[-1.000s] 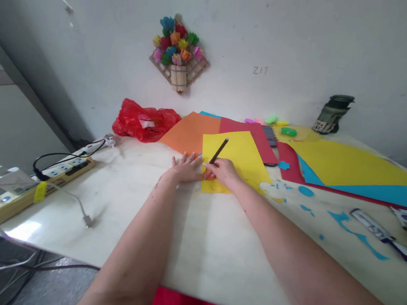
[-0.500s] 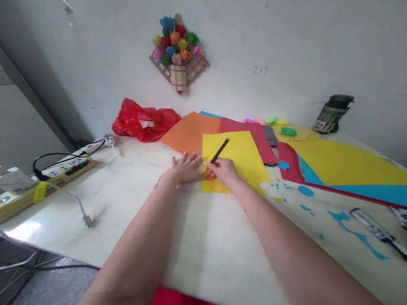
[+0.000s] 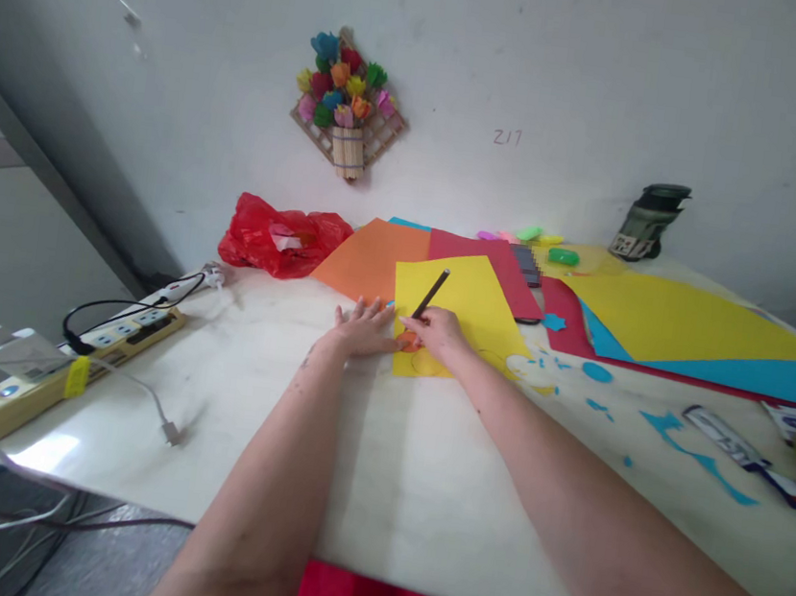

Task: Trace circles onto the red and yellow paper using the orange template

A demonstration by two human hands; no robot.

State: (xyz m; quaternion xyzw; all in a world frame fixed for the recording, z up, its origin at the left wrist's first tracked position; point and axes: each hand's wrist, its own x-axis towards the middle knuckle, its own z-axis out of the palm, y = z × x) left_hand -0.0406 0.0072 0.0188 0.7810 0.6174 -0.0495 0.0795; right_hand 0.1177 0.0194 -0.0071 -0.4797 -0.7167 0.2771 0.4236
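Note:
My right hand [image 3: 437, 334] is closed around a dark pencil [image 3: 431, 292], its lower tip hidden by the fingers. Under that hand lies a sheet of yellow paper [image 3: 467, 292] with drawn circle outlines near its front edge. A small orange paper piece [image 3: 408, 340] rests on the sheet's left front part, at the pencil. My left hand [image 3: 363, 330] lies flat with fingers spread, its thumb reaching to the orange piece. Behind it is a sheet of orange paper [image 3: 366, 260], with red paper [image 3: 479, 260] beside that.
A red plastic bag [image 3: 246, 236] sits at the back left. A power strip [image 3: 125, 332] with cables runs along the left edge. Blue paper scraps [image 3: 702, 456] and a glue tube [image 3: 725, 438] lie at right, near stacked coloured sheets [image 3: 685, 324]. A dark bottle [image 3: 650, 223] stands behind.
Almost nothing differs. Both hands, the pencil and the yellow sheet keep their places; the whole view has shifted very slightly.

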